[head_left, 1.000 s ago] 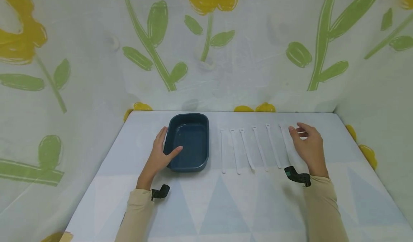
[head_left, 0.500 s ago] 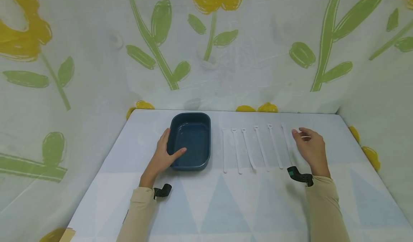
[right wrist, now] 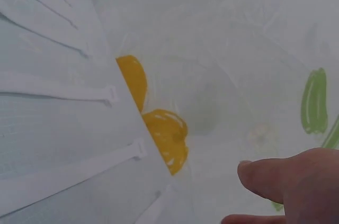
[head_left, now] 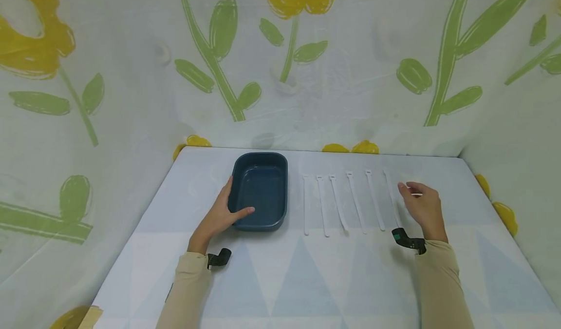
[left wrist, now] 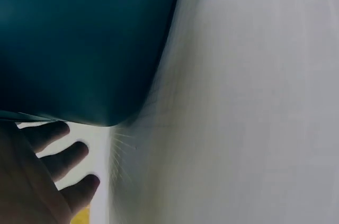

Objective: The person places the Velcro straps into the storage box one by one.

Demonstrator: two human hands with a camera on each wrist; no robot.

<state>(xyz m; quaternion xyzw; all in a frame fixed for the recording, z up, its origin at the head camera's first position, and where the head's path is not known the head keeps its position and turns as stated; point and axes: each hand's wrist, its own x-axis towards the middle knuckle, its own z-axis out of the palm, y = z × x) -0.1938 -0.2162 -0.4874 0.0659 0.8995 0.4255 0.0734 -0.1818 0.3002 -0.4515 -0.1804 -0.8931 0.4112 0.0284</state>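
A dark blue rectangular dish (head_left: 265, 200) stands left of centre on the table. My left hand (head_left: 217, 217) is spread at its left side, with the thumb reaching over the near-left rim and the fingers along the outer wall. In the left wrist view the fingertips (left wrist: 66, 160) are splayed beside the dish wall (left wrist: 79, 60). Right of the dish lie several white cable ties, flat strips with small slotted heads, side by side. My right hand (head_left: 424, 212) hovers right of the rightmost cable tie (head_left: 392, 197), loosely bent and holding nothing. In the right wrist view its thumb (right wrist: 265, 175) shows near another cable tie (right wrist: 69, 179).
The table (head_left: 287, 290) carries a cloth with pale blue triangles. A hanging white sheet (head_left: 350, 109) with yellow flowers and green leaves encloses its back and sides. Beige tape (head_left: 91, 317) sits at the near-left edge.
My right hand has drawn back slightly towards me. The left hand stays at the dish, its thumb a little lower. The head view has shifted slightly; dish and cable ties stay put.
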